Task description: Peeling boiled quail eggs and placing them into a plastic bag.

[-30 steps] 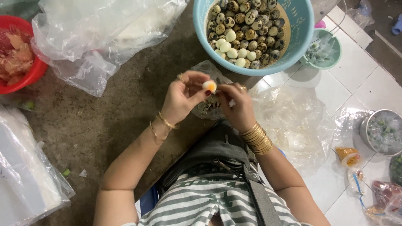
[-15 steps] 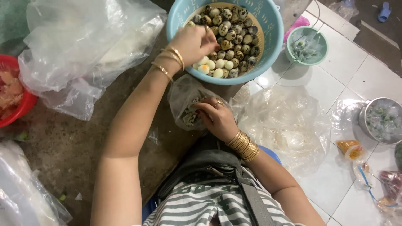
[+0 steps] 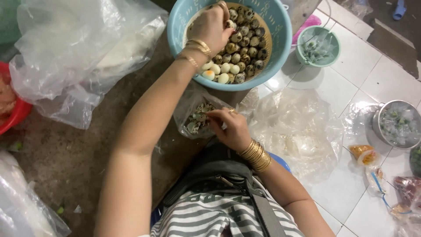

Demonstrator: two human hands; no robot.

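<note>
Left hand [image 3: 209,27] now extended into blue basin [image 3: 280,52], fingers curled among speckled eggs [image 3: 245,48]; 1 s ago it held peeled egg near lap. Grip contents: cannot tell. Peeled eggs [image 3: 221,70] lie just below wrist. Right hand [image 3: 230,129] pinches shell bag [image 3: 193,118].

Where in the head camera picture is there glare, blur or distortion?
Head view: glare on the crumpled clear plastic bag at upper left and on the white floor tiles; sharp around the light blue plastic bowl of speckled eggs; left hand hardly blurred; edges bend slightly outward.

Glossy plastic basin [image 3: 280,26], crinkled clear bags [image 3: 79,57]
</note>
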